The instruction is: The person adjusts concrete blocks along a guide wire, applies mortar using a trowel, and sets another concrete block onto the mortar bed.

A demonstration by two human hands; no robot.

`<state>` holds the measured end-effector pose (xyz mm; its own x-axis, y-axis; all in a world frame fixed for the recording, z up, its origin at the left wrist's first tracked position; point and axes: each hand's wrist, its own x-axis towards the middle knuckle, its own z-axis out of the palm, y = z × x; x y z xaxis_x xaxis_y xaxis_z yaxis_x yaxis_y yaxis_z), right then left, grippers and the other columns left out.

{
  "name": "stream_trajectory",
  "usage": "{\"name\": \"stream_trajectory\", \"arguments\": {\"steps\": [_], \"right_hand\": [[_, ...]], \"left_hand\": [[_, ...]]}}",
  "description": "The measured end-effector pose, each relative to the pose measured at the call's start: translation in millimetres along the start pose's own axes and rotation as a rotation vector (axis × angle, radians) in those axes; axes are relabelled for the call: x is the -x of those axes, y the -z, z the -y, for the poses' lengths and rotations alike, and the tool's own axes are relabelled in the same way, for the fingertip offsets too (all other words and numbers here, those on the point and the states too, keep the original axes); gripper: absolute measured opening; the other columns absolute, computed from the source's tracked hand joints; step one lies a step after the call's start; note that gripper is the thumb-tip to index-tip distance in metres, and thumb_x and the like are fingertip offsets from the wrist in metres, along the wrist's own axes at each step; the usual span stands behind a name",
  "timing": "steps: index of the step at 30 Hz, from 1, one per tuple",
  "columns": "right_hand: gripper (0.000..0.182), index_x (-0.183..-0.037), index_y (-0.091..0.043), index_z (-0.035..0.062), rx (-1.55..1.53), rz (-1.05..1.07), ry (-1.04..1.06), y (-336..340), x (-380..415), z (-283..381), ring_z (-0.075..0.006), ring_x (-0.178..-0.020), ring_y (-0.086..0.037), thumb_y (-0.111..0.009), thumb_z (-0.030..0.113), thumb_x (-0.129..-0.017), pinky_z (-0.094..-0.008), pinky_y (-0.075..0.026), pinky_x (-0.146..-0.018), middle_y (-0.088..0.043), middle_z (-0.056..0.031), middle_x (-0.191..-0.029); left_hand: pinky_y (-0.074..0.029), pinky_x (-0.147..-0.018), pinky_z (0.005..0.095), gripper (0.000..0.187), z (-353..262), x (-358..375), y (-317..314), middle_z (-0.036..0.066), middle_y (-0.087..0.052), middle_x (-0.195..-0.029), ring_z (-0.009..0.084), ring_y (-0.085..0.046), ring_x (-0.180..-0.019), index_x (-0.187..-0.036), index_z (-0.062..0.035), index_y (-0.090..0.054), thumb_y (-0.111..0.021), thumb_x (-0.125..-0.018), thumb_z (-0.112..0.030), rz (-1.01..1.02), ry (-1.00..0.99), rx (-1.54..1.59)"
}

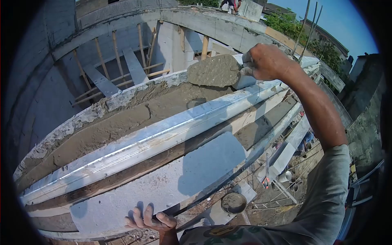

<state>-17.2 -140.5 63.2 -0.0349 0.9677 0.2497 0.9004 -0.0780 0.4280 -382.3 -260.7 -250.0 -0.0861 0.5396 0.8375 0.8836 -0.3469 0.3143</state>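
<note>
My right hand (269,61) is closed in a fist at the upper right, around what looks like the handle of a trowel. A thick slab of wet grey mortar (214,71) extends left from the fist and hides the blade. Below it, a bed of mortar (134,116) fills the channel behind a long pale moulding (134,151). At the bottom, my left hand (152,218) has its fingers apart and lies against the near edge of a flat light-grey block (163,179). The block lies along the ledge in front of the moulding.
A round pan (233,203) of mortar sits lower down, near my body. Bamboo poles (118,59) and planks stand in the drop beyond the wall. Thin rods (308,32) rise at the upper right. Someone's legs (232,5) show at the far top.
</note>
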Motion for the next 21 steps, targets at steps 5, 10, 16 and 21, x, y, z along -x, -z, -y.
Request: {"name": "stream_trajectory", "arguments": {"steps": [5, 10, 16, 21], "right_hand": [[0.018, -0.082, -0.069, 0.0047, 0.204, 0.176, 0.113, 35.1, -15.7, 60.3, -0.0317, -0.077, -0.066, -0.065, 0.015, -0.067, -0.0399, -0.053, -0.068, -0.067, -0.0159, -0.080], [0.018, -0.082, -0.071, 0.0082, 0.458, 0.183, 0.111, 52.1, -21.1, 52.6, -0.0256, -0.078, -0.067, -0.066, 0.017, -0.068, -0.0367, -0.054, -0.067, -0.068, -0.0105, -0.081], [0.009, -0.070, -0.070, 0.0096, 0.690, 0.075, 0.182, 57.1, -20.3, 52.4, -0.0208, -0.070, -0.067, -0.067, 0.018, -0.068, -0.0313, -0.053, -0.064, -0.067, -0.0083, -0.070], [0.010, -0.073, -0.070, 0.0115, 0.667, 0.107, 0.229, 50.3, -16.4, 73.8, -0.0199, -0.075, -0.067, -0.066, 0.020, -0.070, -0.0313, -0.053, -0.066, -0.068, -0.0073, -0.074]], "left_hand": [[-0.001, -0.109, 0.0577, 0.030, -0.5, 1.6, -0.4, 0.015, -0.043, -0.122, 0.0312, -0.027, -0.127, -0.104, -0.0102, -0.052, -0.035, -0.092, -0.031, -0.026, 0.016, -0.028], [0.004, -0.108, 0.0576, 0.029, 2.2, 5.3, -0.5, 0.014, -0.042, -0.125, 0.0327, -0.022, -0.131, -0.104, -0.0125, -0.053, -0.036, -0.092, -0.032, -0.032, 0.016, -0.010], [0.006, -0.108, 0.0576, 0.030, 3.4, -0.2, 1.9, 0.009, -0.042, -0.128, 0.0325, -0.019, -0.133, -0.104, -0.0144, -0.054, -0.037, -0.092, -0.035, -0.022, -0.065, -0.046], [-0.001, -0.108, 0.0632, 0.032, -0.3, 3.4, 4.8, 0.003, -0.047, -0.115, 0.0284, -0.027, -0.131, -0.122, -0.0206, -0.035, -0.033, -0.096, -0.037, 0.029, 0.072, -0.075]]}}
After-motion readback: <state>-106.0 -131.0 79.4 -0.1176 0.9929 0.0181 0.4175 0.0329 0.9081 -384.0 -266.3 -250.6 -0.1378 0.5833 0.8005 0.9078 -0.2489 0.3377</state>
